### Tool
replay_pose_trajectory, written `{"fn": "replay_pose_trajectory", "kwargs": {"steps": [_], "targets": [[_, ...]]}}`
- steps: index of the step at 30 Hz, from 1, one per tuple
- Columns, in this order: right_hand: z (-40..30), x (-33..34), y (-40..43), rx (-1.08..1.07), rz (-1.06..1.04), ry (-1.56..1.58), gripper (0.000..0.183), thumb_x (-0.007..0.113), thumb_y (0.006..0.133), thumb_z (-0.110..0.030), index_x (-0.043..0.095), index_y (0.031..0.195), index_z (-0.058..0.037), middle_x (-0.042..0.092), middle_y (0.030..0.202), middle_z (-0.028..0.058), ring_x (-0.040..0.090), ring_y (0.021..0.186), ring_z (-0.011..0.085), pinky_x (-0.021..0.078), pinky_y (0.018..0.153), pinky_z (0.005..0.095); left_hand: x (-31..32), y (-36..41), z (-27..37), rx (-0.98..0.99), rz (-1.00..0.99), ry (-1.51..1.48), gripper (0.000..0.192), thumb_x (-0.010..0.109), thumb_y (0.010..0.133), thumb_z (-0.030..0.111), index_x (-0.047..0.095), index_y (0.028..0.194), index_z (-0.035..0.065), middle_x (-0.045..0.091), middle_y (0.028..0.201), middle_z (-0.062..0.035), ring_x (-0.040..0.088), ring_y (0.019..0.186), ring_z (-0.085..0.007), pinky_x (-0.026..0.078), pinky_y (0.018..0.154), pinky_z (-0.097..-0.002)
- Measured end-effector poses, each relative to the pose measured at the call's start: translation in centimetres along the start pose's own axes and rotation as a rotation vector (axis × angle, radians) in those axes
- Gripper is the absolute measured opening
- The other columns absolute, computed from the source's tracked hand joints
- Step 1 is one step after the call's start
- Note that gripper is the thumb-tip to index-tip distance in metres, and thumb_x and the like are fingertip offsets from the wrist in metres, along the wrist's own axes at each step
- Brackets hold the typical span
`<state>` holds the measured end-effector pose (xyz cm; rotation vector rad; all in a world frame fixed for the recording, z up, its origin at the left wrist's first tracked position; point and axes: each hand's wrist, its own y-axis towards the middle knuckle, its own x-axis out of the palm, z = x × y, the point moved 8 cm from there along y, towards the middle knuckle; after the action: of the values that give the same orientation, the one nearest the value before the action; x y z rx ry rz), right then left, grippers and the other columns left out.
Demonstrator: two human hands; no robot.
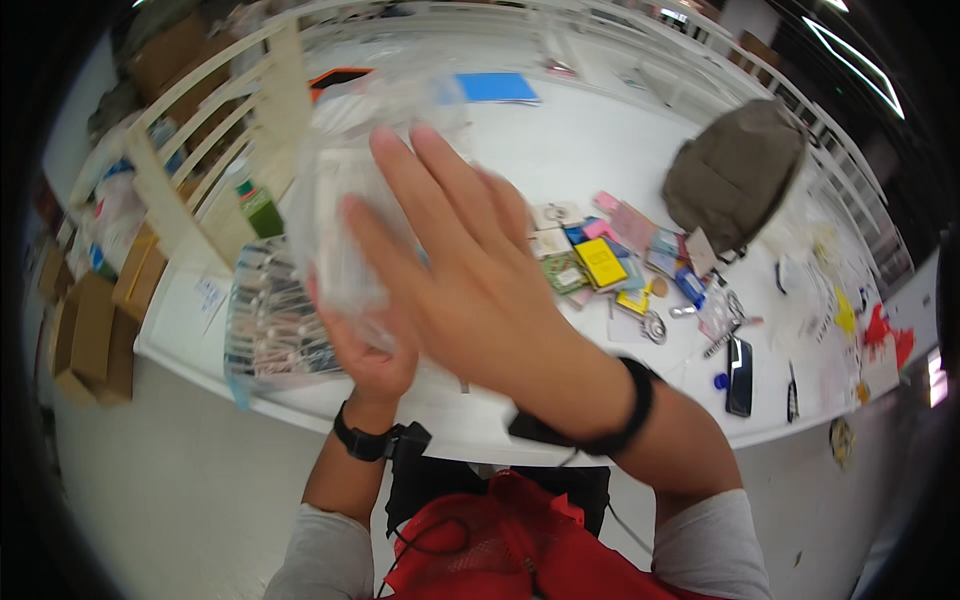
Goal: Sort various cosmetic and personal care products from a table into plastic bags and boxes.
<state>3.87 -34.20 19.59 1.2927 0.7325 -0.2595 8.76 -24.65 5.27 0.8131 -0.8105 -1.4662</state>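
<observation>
A clear plastic bag point(304, 217) with a pale box-like package point(341, 247) inside is held up above the white table. My left hand point(371, 360) grips its lower end from underneath. Across the front of the bag lies my right hand point(480, 292), its fingers spread and its back towards me. Motion blurs these fingers, and whether they press on the plastic is not clear. Behind and below the bag, a transparent pack of many small items point(277, 315) rests on the table, partly covered by my left hand.
Small notebooks and boxes, among them a yellow box point(601, 262), lie in a pile on the table point(592, 142). Nearby are a grey-brown backpack point(731, 176), a black phone point(739, 379) and a craft knife point(793, 394). A green bottle point(259, 206) stands by the slatted panel point(281, 97).
</observation>
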Motion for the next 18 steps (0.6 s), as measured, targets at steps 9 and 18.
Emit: {"fn": "replay_pose_trajectory", "kwargs": {"steps": [9, 18], "targets": [[21.5, 4.6, -12.1, 0.602, -0.270, -0.105, 0.037, 0.068, 0.069, -0.024, 0.059, 0.099, -0.0043, 0.057, 0.103, 0.0166, 0.054, 0.097, 0.0325, 0.0421, 0.084, 0.0396, 0.4, -0.3, -0.7, -0.081, 0.044, -0.004, 0.094, 0.056, 0.067, -0.001, -0.006, 0.138, -0.0078, 0.007, 0.146, -0.0203, 0.013, 0.134, -0.0278, 0.014, 0.107, -0.0359], [27.1, 10.7, -22.5, 0.827, -0.590, -0.176, 0.067, 0.072, 0.063, -0.033, 0.049, 0.122, -0.0105, 0.055, 0.113, 0.0157, 0.054, 0.104, 0.0287, 0.0422, 0.085, 0.0425, 0.5, 0.7, -0.1, -0.040, 0.129, -0.083, 0.088, 0.057, 0.069, 0.003, 0.004, 0.140, -0.0058, 0.013, 0.146, -0.0183, 0.016, 0.134, -0.0277, 0.014, 0.108, -0.0360]]}}
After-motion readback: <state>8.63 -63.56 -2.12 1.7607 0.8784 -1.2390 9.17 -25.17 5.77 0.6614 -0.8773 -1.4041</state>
